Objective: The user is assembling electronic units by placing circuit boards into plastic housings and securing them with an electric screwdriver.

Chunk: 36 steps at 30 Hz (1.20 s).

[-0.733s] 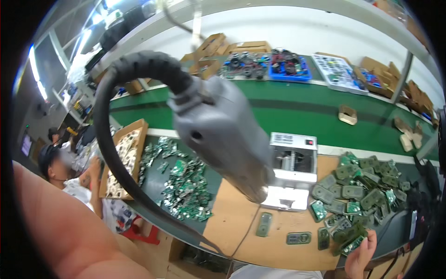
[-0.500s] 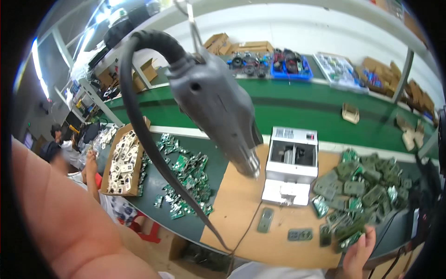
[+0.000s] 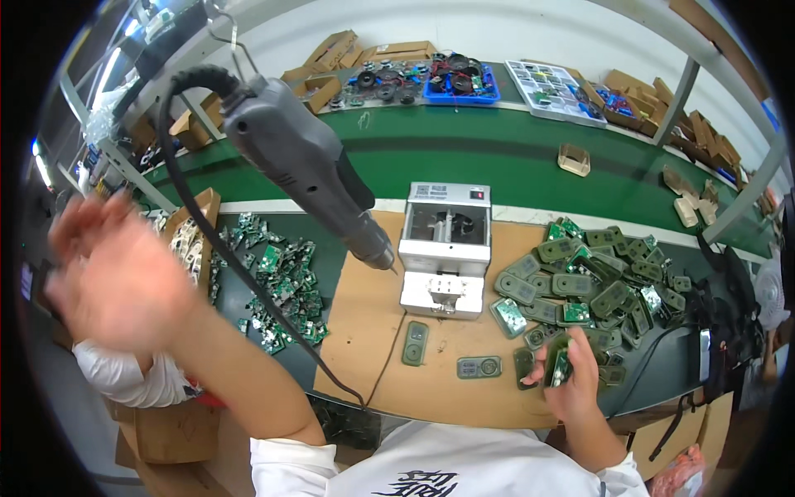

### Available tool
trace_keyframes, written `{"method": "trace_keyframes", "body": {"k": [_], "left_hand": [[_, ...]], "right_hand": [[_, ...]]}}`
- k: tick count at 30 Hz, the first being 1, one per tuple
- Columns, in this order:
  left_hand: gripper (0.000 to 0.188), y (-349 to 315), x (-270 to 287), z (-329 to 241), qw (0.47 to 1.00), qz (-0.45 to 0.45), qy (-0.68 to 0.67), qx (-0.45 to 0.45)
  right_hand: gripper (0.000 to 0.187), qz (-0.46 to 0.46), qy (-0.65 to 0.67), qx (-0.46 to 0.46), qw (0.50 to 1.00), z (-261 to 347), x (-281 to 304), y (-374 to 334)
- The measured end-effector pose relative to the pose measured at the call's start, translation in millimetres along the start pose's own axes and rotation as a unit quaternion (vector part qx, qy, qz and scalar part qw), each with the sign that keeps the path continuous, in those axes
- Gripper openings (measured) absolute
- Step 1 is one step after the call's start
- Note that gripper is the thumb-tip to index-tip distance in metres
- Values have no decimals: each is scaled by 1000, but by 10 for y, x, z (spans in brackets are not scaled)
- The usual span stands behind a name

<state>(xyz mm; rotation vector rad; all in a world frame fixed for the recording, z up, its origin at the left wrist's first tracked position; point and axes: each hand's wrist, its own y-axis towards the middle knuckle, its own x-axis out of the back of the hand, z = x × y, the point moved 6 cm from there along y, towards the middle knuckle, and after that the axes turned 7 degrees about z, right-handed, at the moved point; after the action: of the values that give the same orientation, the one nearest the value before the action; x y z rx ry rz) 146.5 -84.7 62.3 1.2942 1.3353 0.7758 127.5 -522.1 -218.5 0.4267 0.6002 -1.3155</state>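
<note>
My left hand (image 3: 137,286) is raised at the left, blurred by motion, its fingers apart and nothing seen in it. In my right hand (image 3: 575,389) is a dark green plastic housing with a circuit board (image 3: 561,367) in it, held over the board's front right. Close by lie a green housing (image 3: 479,367) and another upright one (image 3: 416,343). A grey electric screwdriver (image 3: 302,161) hangs tip down from a hook, touched by neither hand. Beyond the housings stands a white and grey screw feeder (image 3: 447,248).
Green housings and boards are heaped (image 3: 609,286) at the right. Loose circuit boards (image 3: 286,290) lie left of the brown work board (image 3: 356,302). The screwdriver's black cable (image 3: 240,269) loops across the front. A blue tray (image 3: 464,98) sits on the back shelf. Another person's sleeve (image 3: 132,373) shows at the left.
My left hand has drawn away from the camera, showing the whole forearm. My right hand has lifted the housing a little. The view has shifted, so the bench appears further left and higher.
</note>
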Motion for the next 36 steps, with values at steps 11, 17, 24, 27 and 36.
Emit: {"method": "trace_keyframes", "body": {"k": [11, 17, 24, 27, 36], "left_hand": [[82, -1109, -1744, 1569, 648, 462, -527, 299], [73, -1579, -1592, 1659, 813, 207, -341, 425], [95, -1800, -1354, 1834, 901, 85, -104, 413], [98, -1901, -1356, 1787, 895, 74, -95, 431], [82, -1596, -1766, 1374, 855, 187, -196, 442]], "right_hand": [[40, 42, 222, -128, 966, -233, -41, 637], [52, 116, 213, -199, 949, -529, 4, 545], [62, 57, 112, -196, 973, -577, -47, 535], [60, 73, 139, -193, 969, -550, -63, 536], [61, 128, 140, -206, 960, -537, -168, 522]]}}
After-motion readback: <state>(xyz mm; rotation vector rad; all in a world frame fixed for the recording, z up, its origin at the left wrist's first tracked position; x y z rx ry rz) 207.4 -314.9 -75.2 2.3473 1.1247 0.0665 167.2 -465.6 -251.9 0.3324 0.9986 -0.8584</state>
